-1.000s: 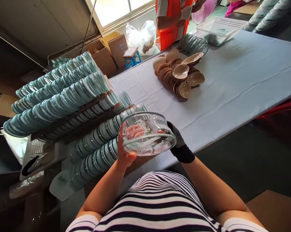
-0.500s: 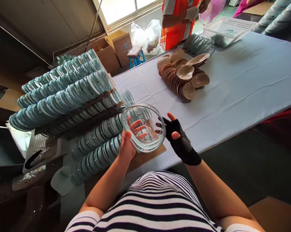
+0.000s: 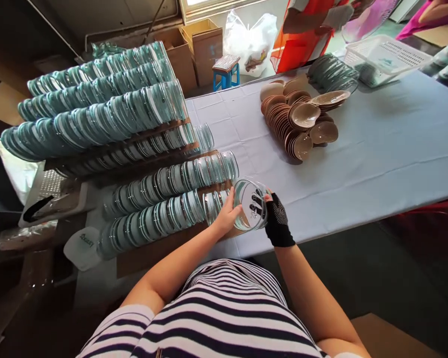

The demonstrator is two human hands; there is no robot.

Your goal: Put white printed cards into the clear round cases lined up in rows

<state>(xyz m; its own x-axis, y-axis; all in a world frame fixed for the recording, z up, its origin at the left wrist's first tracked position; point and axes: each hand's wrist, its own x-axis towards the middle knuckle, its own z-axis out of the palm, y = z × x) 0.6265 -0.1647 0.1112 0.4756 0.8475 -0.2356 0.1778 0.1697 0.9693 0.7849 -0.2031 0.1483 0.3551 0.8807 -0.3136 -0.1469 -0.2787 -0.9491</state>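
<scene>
A clear glass dish (image 3: 244,200) with lettering on its base is held in front of my waist, between both hands. Bare, my left hand (image 3: 228,215) grips its left rim, thumb toward me. On the opposite side my right hand (image 3: 276,217), in a black fingerless glove, is closed around the rim, its fingers visible through the glass. Rows of nested glass dishes (image 3: 160,214) lie on their sides just left of the held one. A higher stack of similar dishes (image 3: 108,117) rises behind them.
Brown oval shallow dishes (image 3: 304,117) are piled on the white-covered table (image 3: 376,149). Beyond them are more glass pieces (image 3: 332,72) and a white plastic basket (image 3: 390,59). A person in an orange vest (image 3: 298,37) stands across the table, near a blue stool (image 3: 226,72).
My right hand, apart from the dish before, has closed on its right rim. The dish is tilted differently, and my left hand has shifted to its near left side. The view has shifted.
</scene>
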